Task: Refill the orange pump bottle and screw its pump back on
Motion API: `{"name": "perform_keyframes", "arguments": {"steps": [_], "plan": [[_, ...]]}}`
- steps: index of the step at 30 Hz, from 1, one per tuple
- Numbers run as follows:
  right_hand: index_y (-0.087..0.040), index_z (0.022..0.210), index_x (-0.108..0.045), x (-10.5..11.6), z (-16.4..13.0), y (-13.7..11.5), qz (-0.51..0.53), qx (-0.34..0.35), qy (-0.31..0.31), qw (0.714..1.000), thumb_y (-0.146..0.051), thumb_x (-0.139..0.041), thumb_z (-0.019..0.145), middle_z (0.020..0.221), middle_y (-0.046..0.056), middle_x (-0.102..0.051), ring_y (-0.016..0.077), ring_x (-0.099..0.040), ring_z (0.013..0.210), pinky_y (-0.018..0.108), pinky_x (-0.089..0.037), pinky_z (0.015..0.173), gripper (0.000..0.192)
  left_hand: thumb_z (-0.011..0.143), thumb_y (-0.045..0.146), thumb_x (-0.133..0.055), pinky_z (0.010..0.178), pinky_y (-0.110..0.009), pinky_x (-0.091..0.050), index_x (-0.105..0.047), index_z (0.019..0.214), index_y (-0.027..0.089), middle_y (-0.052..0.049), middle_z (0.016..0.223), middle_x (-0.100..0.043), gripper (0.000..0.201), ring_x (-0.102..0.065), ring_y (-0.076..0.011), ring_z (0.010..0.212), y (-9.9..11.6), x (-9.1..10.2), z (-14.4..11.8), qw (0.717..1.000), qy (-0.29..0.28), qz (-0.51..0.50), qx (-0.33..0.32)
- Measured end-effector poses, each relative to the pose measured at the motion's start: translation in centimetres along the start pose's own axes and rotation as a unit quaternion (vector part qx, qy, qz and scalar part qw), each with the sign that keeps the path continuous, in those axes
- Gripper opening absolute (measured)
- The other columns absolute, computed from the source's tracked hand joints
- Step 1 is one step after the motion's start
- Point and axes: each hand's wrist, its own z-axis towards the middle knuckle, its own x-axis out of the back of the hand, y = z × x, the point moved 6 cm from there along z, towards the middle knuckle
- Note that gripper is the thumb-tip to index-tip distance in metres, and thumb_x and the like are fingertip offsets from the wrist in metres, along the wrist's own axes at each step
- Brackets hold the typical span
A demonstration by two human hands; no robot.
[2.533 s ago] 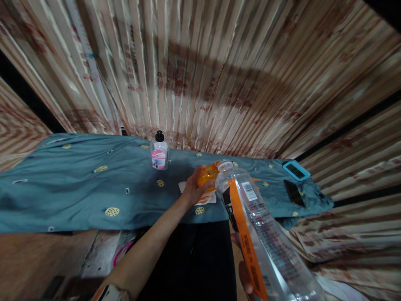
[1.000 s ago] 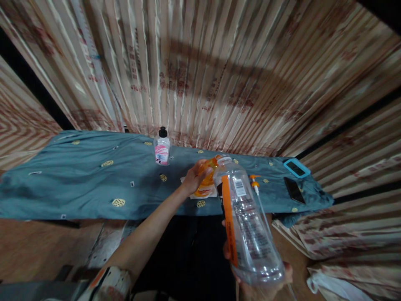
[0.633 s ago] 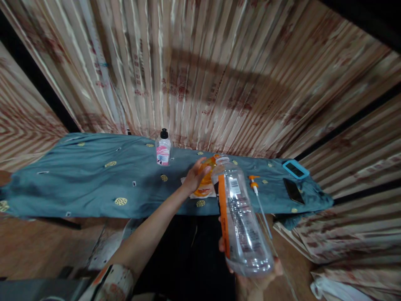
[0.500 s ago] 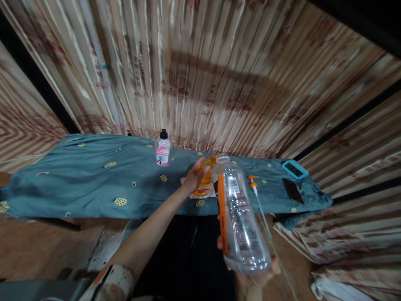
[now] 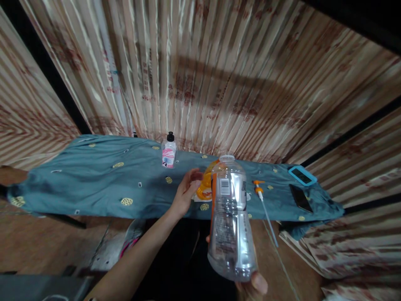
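Head cam: right hand (image 5: 255, 287) gripped the clear bottle (image 5: 231, 225) low, best spot since it seemed light and squeezy; left hand (image 5: 184, 193) looked empty.

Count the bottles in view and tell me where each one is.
3: the large clear bottle, in the right hand; the orange bottle, beside the left hand and partly hidden by the clear one; the black-capped bottle, upright on the cloth. Others may be hidden.
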Motion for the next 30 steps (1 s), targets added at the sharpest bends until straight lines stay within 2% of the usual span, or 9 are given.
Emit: {"name": "perform_keyframes", "arguments": {"steps": [4,6,8,10,13,19,21,25,30], "plan": [[-0.032,0.157,-0.023,-4.0,1.9,-1.7,0.095,-0.002,-0.055,0.994,-0.062,-0.079,0.063,0.148,0.01,-0.054,0.0376,-0.046,0.14,0.059,-0.04,0.114,0.114,0.076,0.07,-0.068,0.098,-0.041,-0.052,-0.064,0.123,0.017,-0.014,0.122,-0.07,0.071,-0.066,-0.0313,0.113,1.2,-0.1,-2.9,0.997,-0.066,-0.033,0.03],[-0.041,0.155,-0.025,-5.9,2.9,-1.9,0.122,0.008,-0.084,0.989,-0.05,-0.086,0.065,0.161,0.002,-0.039,0.0305,-0.037,0.148,0.052,-0.035,0.119,0.109,0.072,0.071,-0.071,0.097,-0.04,-0.053,-0.064,0.124,0.018,-0.013,0.121,-0.071,0.075,-0.065,-0.0318,0.114,1.8,0.2,-3.5,0.997,-0.07,-0.027,0.034],[-0.045,0.154,-0.02,-7.1,3.7,-1.2,0.044,0.022,-0.085,0.995,-0.039,-0.088,0.063,0.167,-0.004,-0.023,0.0253,-0.025,0.153,0.048,-0.029,0.123,0.114,0.069,0.068,-0.076,0.097,-0.04,-0.053,-0.063,0.123,0.018,-0.012,0.118,-0.072,0.075,-0.066,-0.0314,0.111,1.9,0.7,-3.6,0.997,-0.063,-0.01,0.048],[-0.036,0.158,-0.007,-7.7,4.5,0.5,-0.084,0.011,-0.076,0.994,-0.03,-0.085,0.062,0.169,0.003,-0.015,0.025,-0.018,0.155,0.05,-0.02,0.125,0.124,0.066,0.062,-0.081,0.092,-0.039,-0.055,-0.063,0.119,0.017,-0.011,0.112,-0.074,0.072,-0.068,-0.0303,0.105,1.8,1.5,-3.4,0.997,-0.051,0.007,0.061],[-0.02,0.158,0.002,-8.6,5.7,2.8,-0.211,-0.013,-0.081,0.974,-0.028,-0.08,0.061,0.166,0.016,-0.022,0.0261,-0.027,0.152,0.054,-0.023,0.124,0.127,0.061,0.051,-0.086,0.09,-0.038,-0.056,-0.064,0.111,0.016,-0.009,0.108,-0.075,0.065,-0.07,-0.0287,0.099,1.3,2.9,-2.7,0.997,-0.029,0.027,0.071],[-0.014,0.157,-0.009,-10.5,8.7,5.2,-0.24,0.013,-0.072,0.968,-0.028,-0.078,0.065,0.167,0.018,-0.016,0.0275,-0.017,0.155,0.053,-0.018,0.126,0.116,0.05,0.037,-0.09,0.089,-0.04,-0.057,-0.065,0.1,0.016,-0.007,0.099,-0.076,0.059,-0.071,-0.0287,0.096,0.4,5.7,-1.0,0.993,0.02,0.101,0.062],[-0.013,0.157,-0.009,-10.5,9.2,5.4,-0.237,0.024,-0.064,0.969,-0.032,-0.077,0.069,0.167,0.02,-0.018,0.0273,-0.021,0.154,0.052,-0.022,0.125,0.112,0.048,0.039,-0.09,0.09,-0.041,-0.057,-0.064,0.102,0.016,-0.008,0.1,-0.075,0.063,-0.071,-0.0295,0.096,0.1,6.7,-0.3,0.99,0.052,0.121,0.055],[-0.021,0.157,-0.014,-9.1,8.6,4.7,-0.241,0.042,-0.037,0.969,-0.038,-0.072,0.082,0.16,0.017,-0.036,0.0252,-0.042,0.145,0.052,-0.039,0.118,0.097,0.046,0.044,-0.09,0.097,-0.045,-0.054,-0.061,0.114,0.015,-0.011,0.113,-0.073,0.08,-0.068,-0.0326,0.108,0.0,8.9,1.4,0.973,0.115,0.197,0.025],[-0.021,0.152,-0.03,-5.0,7.1,3.8,-0.268,0.039,0.028,0.962,-0.041,-0.063,0.091,0.152,0.017,-0.047,0.0238,-0.054,0.134,0.05,-0.045,0.113,0.072,0.048,0.047,-0.089,0.098,-0.045,-0.052,-0.058,0.117,0.016,-0.009,0.113,-0.071,0.081,-0.067,-0.0318,0.107,-0.4,11.1,3.0,0.94,0.157,0.302,-0.017]]}}
